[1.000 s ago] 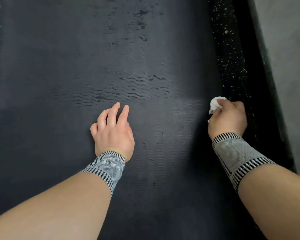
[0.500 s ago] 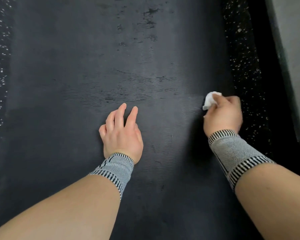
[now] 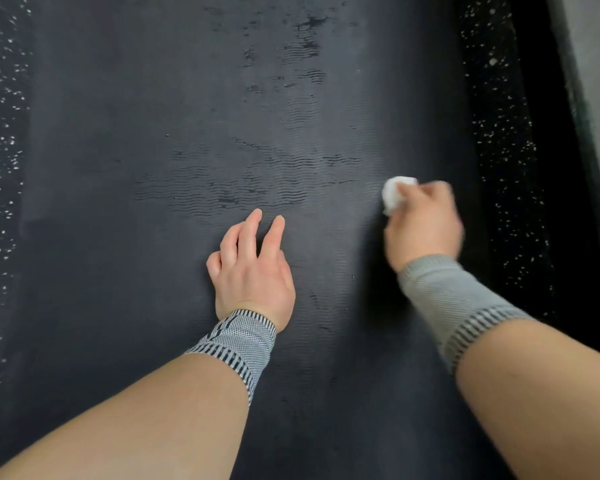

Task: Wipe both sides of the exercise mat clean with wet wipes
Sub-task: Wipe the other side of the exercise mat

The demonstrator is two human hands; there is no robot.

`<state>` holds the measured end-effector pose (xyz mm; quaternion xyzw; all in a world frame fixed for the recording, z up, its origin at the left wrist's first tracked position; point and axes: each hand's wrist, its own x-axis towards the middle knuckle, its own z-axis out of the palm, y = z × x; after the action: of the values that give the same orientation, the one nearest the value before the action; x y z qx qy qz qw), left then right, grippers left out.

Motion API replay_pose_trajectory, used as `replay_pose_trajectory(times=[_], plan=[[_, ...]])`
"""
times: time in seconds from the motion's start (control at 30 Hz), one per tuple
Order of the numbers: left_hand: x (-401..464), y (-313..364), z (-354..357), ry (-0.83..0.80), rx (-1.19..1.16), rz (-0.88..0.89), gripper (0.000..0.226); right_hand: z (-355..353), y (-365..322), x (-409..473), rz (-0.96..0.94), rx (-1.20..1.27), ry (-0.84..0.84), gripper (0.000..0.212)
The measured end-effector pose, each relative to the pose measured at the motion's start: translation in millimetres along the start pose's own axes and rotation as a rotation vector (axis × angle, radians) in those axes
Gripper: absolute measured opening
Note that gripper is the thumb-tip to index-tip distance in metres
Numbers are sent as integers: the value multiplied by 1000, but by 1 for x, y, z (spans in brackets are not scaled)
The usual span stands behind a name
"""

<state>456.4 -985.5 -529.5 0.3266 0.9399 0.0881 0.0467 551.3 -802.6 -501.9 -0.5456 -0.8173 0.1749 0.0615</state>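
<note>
Speckled floor (image 3: 499, 133) | dark ribbed mat (image 3: 153, 98), damp streaks | right hand (image 3: 423, 226) grips wipe (image 3: 394, 195)

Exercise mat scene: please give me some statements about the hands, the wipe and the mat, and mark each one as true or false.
1. The right hand grips a white wet wipe. True.
2. The left hand holds a second wipe. False: it holds nothing; its fingers rest on the exercise mat.
3. The wipe is at the mat's left edge. False: it is near the right edge.
4. Both wrists wear grey patterned bands. True.
5. The speckled floor lies beside the mat. True.
</note>
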Motion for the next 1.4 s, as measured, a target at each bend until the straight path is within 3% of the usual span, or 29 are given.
replay_pose_trajectory(times=[0.07,0.13,0.2,0.37,0.43,0.5,0.63,0.7,0.77,0.93,1.0,1.07,1.2,1.33,1.4], plan=[[0,0,0,-6,-4,-5,50,-11,21,8,272,79,104,32],[0,-1,-1,0,-9,-3,50,-9,19,10,380,61,121,32],[0,-1,-1,1,-8,0,50,-1,-2,6,296,6,78,28],[0,-1,-1,19,-10,1,49,30,-72,-27,-218,38,-136,25],[0,0,-1,24,-8,1,49,31,-75,-26,-339,37,-165,30],[1,0,-1,13,3,2,48,25,-54,-15,-315,16,-140,30],[1,-1,1,3,-15,-5,48,5,-13,2,84,115,45,27],[1,0,-1,-2,-27,-5,49,7,-19,1,137,51,50,29],[0,0,-2,-16,-30,-9,49,13,-40,-4,89,22,19,28],[3,-1,-2,-53,-65,-28,61,42,-106,-35,-336,130,-171,18],[4,-2,-1,-69,-77,-54,68,50,-115,-38,-290,288,-195,27],[6,-3,-2,-60,-113,-71,58,55,-109,-38,-247,420,-172,34],[2,-2,-6,-29,-257,-67,44,63,-104,-46,-330,398,-34,34],[22,-18,-21,82,-627,-247,41,65,-106,-48,-417,315,-12,39],[44,-22,-29,34,-654,-190,39,64,-106,-46,-437,278,-8,38]])
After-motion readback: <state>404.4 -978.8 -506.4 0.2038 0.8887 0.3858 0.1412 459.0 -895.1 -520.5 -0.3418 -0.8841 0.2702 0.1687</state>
